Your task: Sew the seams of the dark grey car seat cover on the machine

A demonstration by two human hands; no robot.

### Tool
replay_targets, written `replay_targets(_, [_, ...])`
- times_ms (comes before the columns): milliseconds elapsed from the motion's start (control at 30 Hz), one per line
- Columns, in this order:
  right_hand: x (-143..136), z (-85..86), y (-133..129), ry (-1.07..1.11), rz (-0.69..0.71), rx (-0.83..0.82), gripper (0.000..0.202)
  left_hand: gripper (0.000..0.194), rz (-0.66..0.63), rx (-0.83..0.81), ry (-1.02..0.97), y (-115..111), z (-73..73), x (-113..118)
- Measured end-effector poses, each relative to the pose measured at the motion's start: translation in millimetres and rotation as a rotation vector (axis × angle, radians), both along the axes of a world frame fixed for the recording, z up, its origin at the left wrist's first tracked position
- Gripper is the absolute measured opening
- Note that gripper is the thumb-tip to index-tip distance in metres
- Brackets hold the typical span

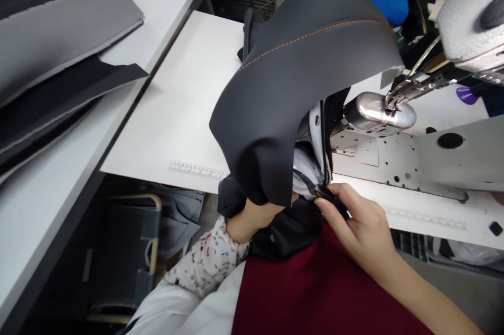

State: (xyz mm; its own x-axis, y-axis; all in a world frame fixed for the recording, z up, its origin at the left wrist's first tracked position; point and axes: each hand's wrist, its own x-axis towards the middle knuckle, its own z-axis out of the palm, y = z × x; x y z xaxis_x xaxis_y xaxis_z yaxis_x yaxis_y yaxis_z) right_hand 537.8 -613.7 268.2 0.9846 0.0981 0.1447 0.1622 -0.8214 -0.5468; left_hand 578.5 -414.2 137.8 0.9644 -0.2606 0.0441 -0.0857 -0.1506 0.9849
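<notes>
A large dark grey cover (pixel 299 77) with an orange stitched line fills the middle of the view, its grey lining and a black edge strip showing on the right. My left hand (pixel 258 217) reaches under the cover's lower edge, its fingers hidden by the material. With thumb and index finger, my right hand (pixel 354 217) pinches the black edge of the cover near the lining. Black fabric (pixel 291 230) hangs below, between both hands.
A sewing machine with a metal arm end (pixel 380 112) stands right of the cover. Grey and black cut pieces (pixel 71 30) lie on the white table (pixel 173 4) at left. A ruler strip (pixel 197 168) marks the white board (pixel 169 114). A chair (pixel 126 251) stands below.
</notes>
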Motion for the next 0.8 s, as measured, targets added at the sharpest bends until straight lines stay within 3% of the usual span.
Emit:
replay_targets(167, [3,-5.2,5,-0.03,-0.011,-0.009,0.013,0.024,-0.101,-0.084,0.137,-1,21.2,4])
replay_targets(367, [4,-3.5,5,-0.037,0.022,-0.109,0.02,0.019,-0.153,-0.139,0.175,-3,20.5,3])
replay_targets(633, [-8,12.4,-7,-0.082,0.059,0.083,0.013,0.028,0.091,-0.167,0.182,1,11.3,2])
replay_targets(800, [-14,7.4,-24,-0.053,-0.077,0.063,0.007,0.035,0.257,-0.252,0.241,-8,28.6,3])
